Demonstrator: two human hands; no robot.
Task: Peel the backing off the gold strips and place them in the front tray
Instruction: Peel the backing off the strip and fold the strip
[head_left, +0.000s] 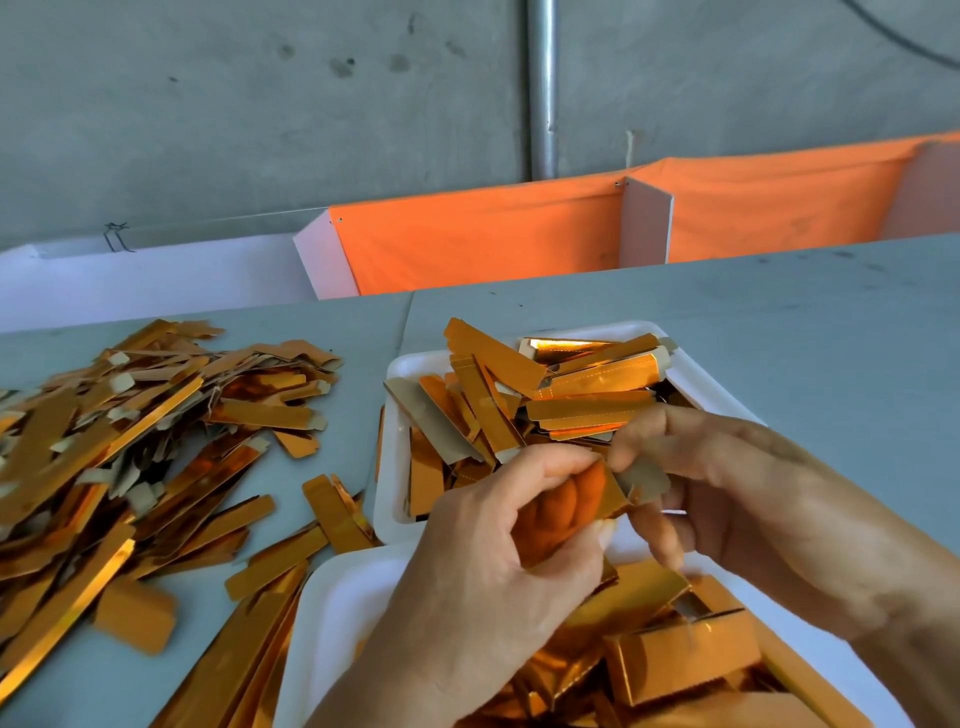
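Grey concrete wall behind, pale grey table (779, 322) underneath, and the whole thing is basically a gold-foil sorting station.

Starting at the fingers: the left hand (498, 540) is curled around one shiny gold foil strip (571, 512), thumb on top, holding it up at an angle above the trays. The right hand (737, 499) pinches the dull beige backing tab (647, 480) at the strip's upper end between thumb and forefinger. Looks to me like the peel is just getting started — one hand anchors, the other pulls, and holding it in the air gives the backing room to come away clean.

Moving outward, both hands sit right over the gap between two white foam trays. The far one (400, 467) is stuffed with flat strips sticking over its rim. The near one (322, 613), closest to the person, holds more gold pieces, some folded up — I'd guess that's the front tray, so the drop is short, pretty much straight down.

Off to the left there's a big loose heap of gold strips (130, 431) sprawled on the table, a few touching the near tray's edge. Right side of the table is bare, so that's the open room for elbows. Orange fabric bins (478, 244) run along the back, well apart from the action.
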